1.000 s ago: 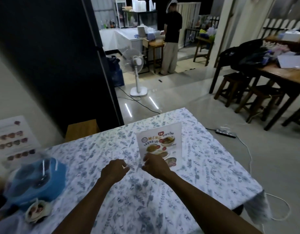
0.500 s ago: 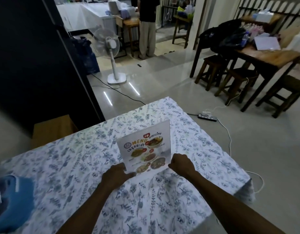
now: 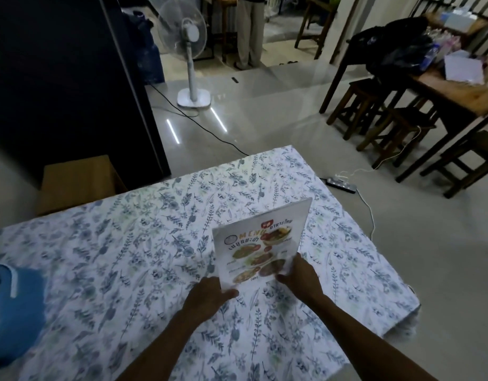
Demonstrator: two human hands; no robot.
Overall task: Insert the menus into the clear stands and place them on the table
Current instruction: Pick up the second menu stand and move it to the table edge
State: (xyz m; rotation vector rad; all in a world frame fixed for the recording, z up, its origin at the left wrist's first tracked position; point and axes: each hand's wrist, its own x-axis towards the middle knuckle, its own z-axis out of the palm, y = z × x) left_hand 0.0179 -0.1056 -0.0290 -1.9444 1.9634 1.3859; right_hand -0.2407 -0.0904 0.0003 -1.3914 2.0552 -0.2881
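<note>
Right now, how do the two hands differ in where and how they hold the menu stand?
The left hand pinches the clear menu stand at its bottom-left corner, thumb across the front. The right hand sits higher along the lower right edge, fingers wrapped behind. Both keep a closed grip on the stand above the floral tablecloth.

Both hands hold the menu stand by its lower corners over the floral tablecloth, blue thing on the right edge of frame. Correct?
One error: the blue object sits at the left edge of the head view, not the right. The rest holds: the left hand and right hand grip the menu stand by its lower corners over the floral tablecloth.
</note>
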